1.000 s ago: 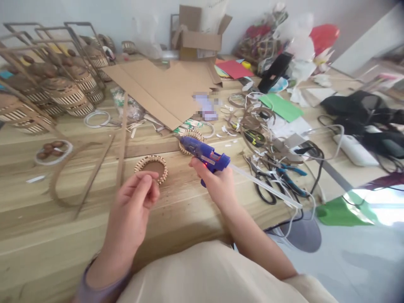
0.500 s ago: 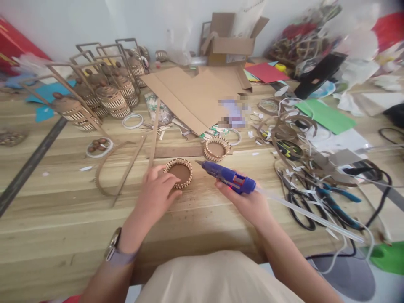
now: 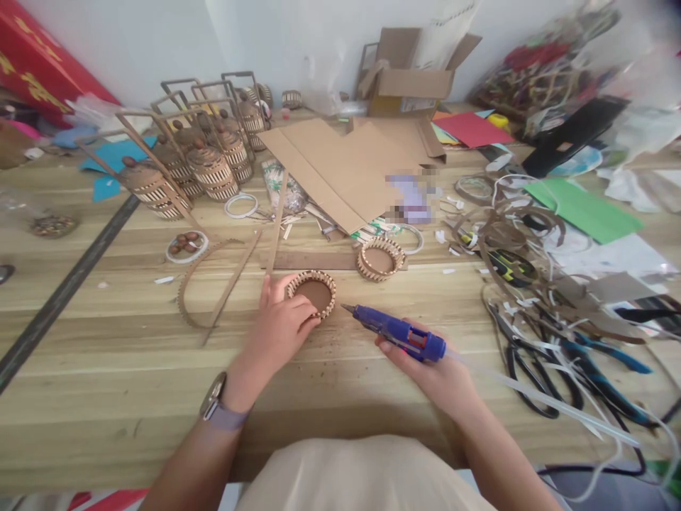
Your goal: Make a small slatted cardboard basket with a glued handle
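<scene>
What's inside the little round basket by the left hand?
Inside the basket, only a flat brown bottom shows. The left hand covers part of the near-left side, so what lies beneath it can't be seen.

Round slatted basket [image 3: 330,297] striped cream and brown at the left hand [image 3: 279,323]; blue plastic glue gun [image 3: 396,330] in the right hand [image 3: 444,380].

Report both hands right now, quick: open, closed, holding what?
Left hand: touching the nearer shallow woven basket at its rim; grip cannot be told.
Right hand: closed, holding the blue hot-glue gun.
</scene>
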`<state>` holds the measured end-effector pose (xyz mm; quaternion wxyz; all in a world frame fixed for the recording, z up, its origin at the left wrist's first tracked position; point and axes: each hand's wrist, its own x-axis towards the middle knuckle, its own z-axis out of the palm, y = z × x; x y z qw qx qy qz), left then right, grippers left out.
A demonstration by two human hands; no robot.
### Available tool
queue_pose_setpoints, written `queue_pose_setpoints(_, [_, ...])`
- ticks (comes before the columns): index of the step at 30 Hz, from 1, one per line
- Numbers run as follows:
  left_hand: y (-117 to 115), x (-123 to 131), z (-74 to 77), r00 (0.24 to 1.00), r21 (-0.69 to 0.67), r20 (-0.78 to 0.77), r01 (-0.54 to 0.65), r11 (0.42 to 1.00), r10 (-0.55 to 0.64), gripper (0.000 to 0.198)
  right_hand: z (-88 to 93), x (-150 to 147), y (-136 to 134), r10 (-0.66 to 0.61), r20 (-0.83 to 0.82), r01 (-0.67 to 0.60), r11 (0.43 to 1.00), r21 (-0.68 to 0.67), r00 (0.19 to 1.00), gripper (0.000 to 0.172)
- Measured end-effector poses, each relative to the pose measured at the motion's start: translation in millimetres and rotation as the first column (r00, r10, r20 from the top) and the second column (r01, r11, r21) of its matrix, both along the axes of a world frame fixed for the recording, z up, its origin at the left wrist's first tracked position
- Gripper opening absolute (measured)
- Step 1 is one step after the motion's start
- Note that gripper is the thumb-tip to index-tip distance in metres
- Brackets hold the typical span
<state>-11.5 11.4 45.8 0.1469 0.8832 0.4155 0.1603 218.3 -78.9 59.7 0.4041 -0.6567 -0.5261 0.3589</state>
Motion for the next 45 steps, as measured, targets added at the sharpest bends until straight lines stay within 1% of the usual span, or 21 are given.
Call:
queue_pose_setpoints(5, [-2.1, -2.9, -1.4, 0.999, 0.004, 0.035, 0.009, 1.000, -0.009, 0.014, -7.1, 3.9, -3.3, 0.019, 0.013, -0.019, 1.000, -0.012, 1.000, 0.017])
queue_pose_setpoints(8, [-3.5, -3.1, -5.5, 0.999, 0.001, 0.036, 0.002, 1.000, -0.002, 0.013, -12.2, 3.8, -5.4, -0.013, 0.032, 0.014, 0.999, -0.030, 0.999, 0.018])
queue_pose_setpoints(12, [-4.0, -3.2, -9.4, 0.998, -0.033, 0.061, -0.027, 0.999, 0.029, 0.012, -15.2, -0.3, -7.4, -0.069, 0.030, 0.069, 0.998, -0.014, 0.997, 0.019])
queue_pose_setpoints(14, [-3.5, -4.9, -7.3, 0.992, -0.083, 0.125, -0.019, 0.996, 0.029, 0.013, -14.3, -2.2, -9.0, -0.093, 0.012, 0.093, 0.995, -0.026, 0.996, 0.020])
queue_pose_setpoints(16, [-2.8, -8.4, -2.6, 0.963, -0.179, 0.263, -0.004, 0.984, 0.052, 0.011, -12.3, -2.5, -11.2, -0.138, -0.020, 0.137, 0.989, -0.052, 0.990, 0.023])
queue_pose_setpoints(17, [-2.5, -10.7, 0.2, 0.933, -0.251, 0.347, -0.002, 0.968, 0.092, 0.010, -11.3, -1.7, -12.2, -0.162, -0.041, 0.160, 0.985, -0.065, 0.986, 0.026])
queue_pose_setpoints(18, [-2.3, -13.3, 2.8, 0.888, -0.338, 0.431, -0.005, 0.941, 0.159, 0.012, -10.6, -0.2, -13.0, -0.183, -0.062, 0.178, 0.981, -0.076, 0.981, 0.028])
queue_pose_setpoints(19, [-2.3, -15.9, 5.0, 0.831, -0.433, 0.500, -0.003, 0.901, 0.243, 0.016, -10.3, 2.0, -13.4, -0.192, -0.082, 0.185, 0.979, -0.083, 0.978, 0.030])
queue_pose_setpoints(21, [-2.8, -20.0, 7.3, 0.695, -0.606, 0.586, 0.033, 0.795, 0.417, 0.027, -11.9, 7.4, -13.0, -0.199, -0.119, 0.191, 0.979, -0.076, 0.973, 0.033])
queue_pose_setpoints(22, [-3.2, -21.2, 7.5, 0.628, -0.664, 0.611, 0.076, 0.743, 0.482, 0.032, -13.8, 10.2, -12.2, -0.206, -0.144, 0.198, 0.978, -0.067, 0.968, 0.034])
queue_pose_setpoints(23, [-3.7, -21.7, 7.1, 0.569, -0.700, 0.633, 0.131, 0.702, 0.525, 0.036, -16.1, 12.6, -11.1, -0.215, -0.177, 0.207, 0.976, -0.060, 0.960, 0.034])
queue_pose_setpoints(24, [-4.3, -21.5, 6.5, 0.516, -0.716, 0.654, 0.186, 0.673, 0.553, 0.038, -18.6, 14.4, -9.8, -0.225, -0.221, 0.218, 0.974, -0.057, 0.949, 0.035])
queue_pose_setpoints(26, [-5.5, -19.5, 5.5, 0.436, -0.718, 0.686, 0.278, 0.638, 0.583, 0.039, -22.6, 15.7, -7.4, -0.248, -0.324, 0.243, 0.968, -0.057, 0.913, 0.035])
queue_pose_setpoints(28, [-6.7, -17.0, 5.2, 0.385, -0.714, 0.699, 0.335, 0.615, 0.602, 0.040, -23.5, 13.8, -5.4, -0.253, -0.422, 0.257, 0.965, -0.048, 0.871, 0.033])
queue_pose_setpoints(32, [-10.3, -15.1, 5.2, 0.345, -0.718, 0.694, 0.391, 0.576, 0.632, 0.043, -15.5, 5.0, -1.9, -0.253, -0.576, 0.281, 0.959, -0.041, 0.778, 0.029])
queue_pose_setpoints(34, [-12.7, -15.0, 4.5, 0.329, -0.717, 0.691, 0.418, 0.558, 0.643, 0.044, -10.3, 0.5, 0.1, -0.247, -0.634, 0.273, 0.960, -0.059, 0.733, 0.028])
queue_pose_setpoints(36, [-15.3, -14.5, 3.1, 0.325, -0.720, 0.682, 0.452, 0.526, 0.655, 0.045, -7.0, -3.4, 2.2, -0.228, -0.675, 0.247, 0.966, -0.070, 0.702, 0.028])
queue_pose_setpoints(38, [-17.5, -13.3, 1.3, 0.335, -0.713, 0.686, 0.487, 0.504, 0.646, 0.043, -5.9, -7.1, 4.2, -0.204, -0.698, 0.220, 0.973, -0.068, 0.687, 0.027])
queue_pose_setpoints(42, [-20.0, -10.0, -1.2, 0.356, -0.672, 0.728, 0.542, 0.505, 0.586, 0.039, -6.7, -15.7, 7.8, -0.195, -0.712, 0.200, 0.977, -0.077, 0.674, 0.031])
queue_pose_setpoints(43, [-20.5, -8.9, -0.7, 0.359, -0.674, 0.724, 0.548, 0.494, 0.589, 0.040, -6.8, -18.1, 8.6, -0.205, -0.712, 0.207, 0.975, -0.085, 0.671, 0.033])
queue_pose_setpoints(45, [-21.4, -5.9, 2.4, 0.357, -0.700, 0.690, 0.551, 0.455, 0.629, 0.043, -6.6, -22.8, 10.4, -0.226, -0.703, 0.224, 0.970, -0.097, 0.674, 0.035])
